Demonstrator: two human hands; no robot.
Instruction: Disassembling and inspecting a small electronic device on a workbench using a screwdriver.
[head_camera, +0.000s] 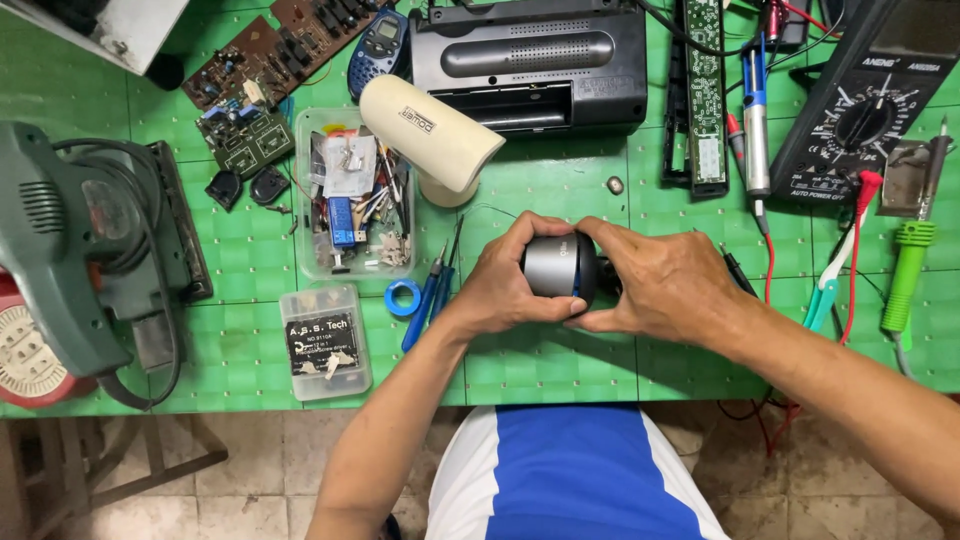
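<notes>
Fingers of our left hand (510, 280) curl over the near and left side of a small grey cylinder (558, 265), while the fingers of our right hand (665, 285) clasp its dark far end, so both hands are clenched on the one object and neither is free. We hold the cylinder just above the green grid mat (560, 365), near the front edge of the bench, about the middle of the view. Its long axis runs roughly from 9 to 3 o'clock, the grey body toward our left hand and the dark end toward our right; both hands sit equally close, each touching it.

At 12 o'clock stand a cream cylindrical lamp head (430, 130) and, beyond it, a black radio-like case (530, 60). At 9 o'clock lie two blue-handled screwdrivers (428, 295), a blue tape ring (403, 298) and a clear parts tray (352, 195). At 3 o'clock we see a red lead (768, 270), a pair of teal-handled tweezers (825, 290) and a green-handled soldering iron (905, 275). Open mat lies mainly at 6 o'clock, between our wrists and the bench edge.
</notes>
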